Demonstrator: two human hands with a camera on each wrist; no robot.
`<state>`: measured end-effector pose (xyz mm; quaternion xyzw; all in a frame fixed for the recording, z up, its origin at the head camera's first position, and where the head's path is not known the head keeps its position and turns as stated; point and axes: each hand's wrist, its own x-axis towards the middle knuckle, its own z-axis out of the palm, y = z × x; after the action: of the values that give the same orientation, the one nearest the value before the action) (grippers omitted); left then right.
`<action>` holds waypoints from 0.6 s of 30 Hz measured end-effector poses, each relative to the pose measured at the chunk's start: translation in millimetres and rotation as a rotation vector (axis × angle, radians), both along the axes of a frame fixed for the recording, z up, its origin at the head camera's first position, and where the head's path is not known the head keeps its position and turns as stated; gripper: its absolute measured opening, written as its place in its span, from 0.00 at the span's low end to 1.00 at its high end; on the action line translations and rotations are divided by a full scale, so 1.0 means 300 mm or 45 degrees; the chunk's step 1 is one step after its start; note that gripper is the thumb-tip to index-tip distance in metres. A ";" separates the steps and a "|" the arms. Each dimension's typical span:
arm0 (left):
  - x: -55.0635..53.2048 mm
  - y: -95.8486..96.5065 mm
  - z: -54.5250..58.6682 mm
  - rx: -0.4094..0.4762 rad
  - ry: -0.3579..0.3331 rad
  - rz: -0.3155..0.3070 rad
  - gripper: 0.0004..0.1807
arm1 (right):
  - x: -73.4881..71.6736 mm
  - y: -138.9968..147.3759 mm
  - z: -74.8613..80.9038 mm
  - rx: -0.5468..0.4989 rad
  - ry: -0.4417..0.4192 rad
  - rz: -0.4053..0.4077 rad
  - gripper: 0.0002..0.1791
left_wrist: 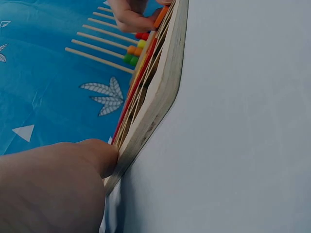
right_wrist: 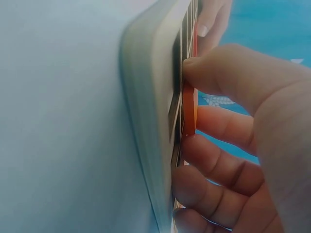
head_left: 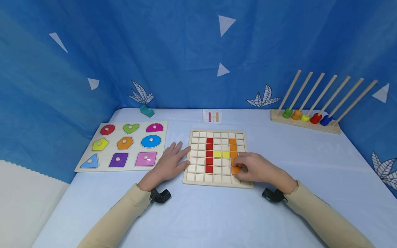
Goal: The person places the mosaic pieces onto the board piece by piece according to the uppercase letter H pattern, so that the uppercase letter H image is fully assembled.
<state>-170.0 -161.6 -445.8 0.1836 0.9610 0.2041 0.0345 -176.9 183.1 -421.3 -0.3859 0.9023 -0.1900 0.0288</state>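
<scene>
A wooden grid board (head_left: 217,185) lies in the middle of the table. On it are a column of red square tiles (head_left: 209,154), two yellow tiles (head_left: 221,154) and a column of orange tiles (head_left: 233,147). At the lower end of the orange column, my right hand (head_left: 257,167) pinches an orange tile (right_wrist: 189,114) between thumb and fingers, right at the grid. My left hand (head_left: 171,162) rests with fingers spread along the board's left edge, its thumb against the rim in the left wrist view. The right hand hides part of the board's right side.
Left of the board lies a shape puzzle (head_left: 105,137) with colored knobbed pieces. A small pattern card (head_left: 212,120) sits behind the board. A teal block (head_left: 146,111) is at the back left, and a wooden peg stand (head_left: 305,125) with colored beads at the back right.
</scene>
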 end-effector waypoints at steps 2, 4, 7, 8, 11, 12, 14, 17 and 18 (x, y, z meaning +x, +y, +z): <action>-0.002 0.000 -0.002 -0.002 0.000 -0.002 0.34 | 0.001 0.000 0.002 -0.005 -0.006 -0.003 0.11; -0.003 0.001 -0.003 -0.004 0.004 -0.005 0.34 | 0.003 0.000 0.004 -0.009 -0.011 -0.005 0.11; -0.004 0.002 -0.002 -0.008 0.003 -0.003 0.34 | 0.003 0.000 0.002 -0.009 -0.016 -0.009 0.11; -0.004 0.002 0.000 -0.010 0.002 -0.003 0.34 | 0.003 0.000 0.002 -0.008 -0.018 -0.009 0.11; -0.005 0.002 0.003 -0.014 -0.002 -0.001 0.34 | 0.002 0.000 0.002 -0.010 -0.015 -0.008 0.11; -0.005 0.002 0.003 -0.014 -0.004 -0.001 0.34 | 0.001 0.001 0.002 -0.010 -0.015 -0.008 0.11; -0.004 0.001 0.002 -0.013 -0.005 -0.002 0.34 | 0.000 0.001 0.002 -0.013 -0.018 -0.005 0.11; -0.004 0.001 0.000 -0.013 -0.013 0.000 0.34 | -0.001 0.001 0.003 -0.014 -0.028 -0.001 0.10; -0.003 0.000 0.000 -0.012 -0.013 0.000 0.34 | -0.001 0.002 0.003 -0.013 -0.031 -0.002 0.10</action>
<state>-171.0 -161.5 -445.8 0.1824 0.9617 0.2005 0.0402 -177.3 183.5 -420.5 -0.3831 0.9012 -0.1994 0.0375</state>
